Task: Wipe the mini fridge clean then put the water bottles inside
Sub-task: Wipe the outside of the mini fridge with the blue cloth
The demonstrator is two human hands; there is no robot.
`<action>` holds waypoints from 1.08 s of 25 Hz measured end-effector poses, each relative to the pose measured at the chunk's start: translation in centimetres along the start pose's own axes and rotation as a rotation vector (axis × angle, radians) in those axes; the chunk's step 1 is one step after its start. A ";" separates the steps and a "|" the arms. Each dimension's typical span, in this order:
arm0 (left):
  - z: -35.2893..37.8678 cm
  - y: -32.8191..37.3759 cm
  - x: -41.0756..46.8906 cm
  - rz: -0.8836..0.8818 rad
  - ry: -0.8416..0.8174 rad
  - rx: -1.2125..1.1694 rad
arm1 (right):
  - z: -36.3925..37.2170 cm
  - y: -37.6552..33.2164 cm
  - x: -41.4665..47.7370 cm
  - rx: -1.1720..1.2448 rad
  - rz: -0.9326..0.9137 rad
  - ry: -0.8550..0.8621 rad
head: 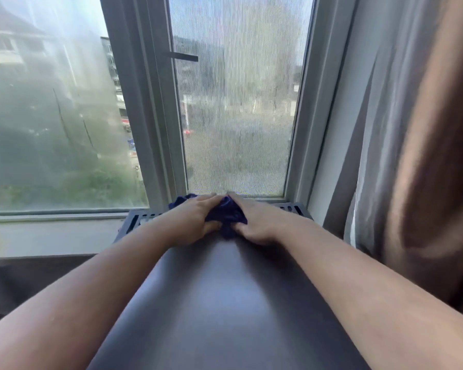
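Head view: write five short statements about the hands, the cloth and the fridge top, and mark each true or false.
1. Both hands, left hand and right hand, grip the dark blue cloth. True.
2. The cloth sits at the far end of the dark fridge top, near the window. True.
3. Water bottles stand on the fridge top. False: none are visible.
4. The curtain hangs on the left. False: it hangs on the right.
5. The cloth is white. False: it is dark blue.
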State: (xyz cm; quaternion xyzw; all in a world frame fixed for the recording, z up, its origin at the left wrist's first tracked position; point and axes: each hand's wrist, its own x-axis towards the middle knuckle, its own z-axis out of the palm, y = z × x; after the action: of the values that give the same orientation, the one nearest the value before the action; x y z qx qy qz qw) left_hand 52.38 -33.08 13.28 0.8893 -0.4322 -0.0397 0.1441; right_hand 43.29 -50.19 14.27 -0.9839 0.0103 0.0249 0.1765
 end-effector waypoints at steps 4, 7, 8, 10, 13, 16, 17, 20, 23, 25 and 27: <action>0.1 -1.1 1.4 -0.011 -0.008 -0.034 | 0.4 0.5 1.6 0.008 0.022 0.033; 0.2 -0.5 0.0 0.004 0.024 -0.018 | 0.9 0.3 0.4 -0.007 0.009 0.067; 0.2 -0.1 -0.9 0.012 0.032 -0.013 | 0.9 0.1 -0.5 -0.014 0.004 0.065; 0.2 1.0 -3.0 0.025 0.039 0.000 | 0.9 -0.4 -3.0 -0.034 -0.005 0.035; 0.5 3.6 -7.4 0.030 0.041 0.010 | 1.1 -1.7 -8.0 -0.052 -0.027 -0.005; 1.3 6.6 -11.8 0.040 0.042 0.021 | 1.8 -2.8 -13.6 -0.029 -0.042 -0.019; 1.6 7.7 -13.3 0.052 0.049 0.030 | 2.0 -3.1 -15.5 -0.017 -0.044 -0.021; 2.5 11.3 -17.5 0.067 0.061 0.056 | 2.5 -3.6 -21.4 0.011 -0.049 -0.011; 3.2 15.3 -21.2 0.085 0.063 0.058 | 3.1 -3.8 -27.0 0.023 -0.030 0.018; 3.8 18.0 -22.9 0.109 0.064 0.050 | 3.3 -3.5 -30.2 0.023 -0.006 0.037; 4.5 20.7 -24.0 0.127 0.065 0.079 | 3.3 -2.8 -33.1 0.021 0.021 0.060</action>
State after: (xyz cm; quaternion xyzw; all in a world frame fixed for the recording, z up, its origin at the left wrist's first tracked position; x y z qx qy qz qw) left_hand 20.83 -27.46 13.71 0.8659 -0.4840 0.0153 0.1252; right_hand 10.13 -46.00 13.91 -0.9822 0.0263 -0.0029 0.1860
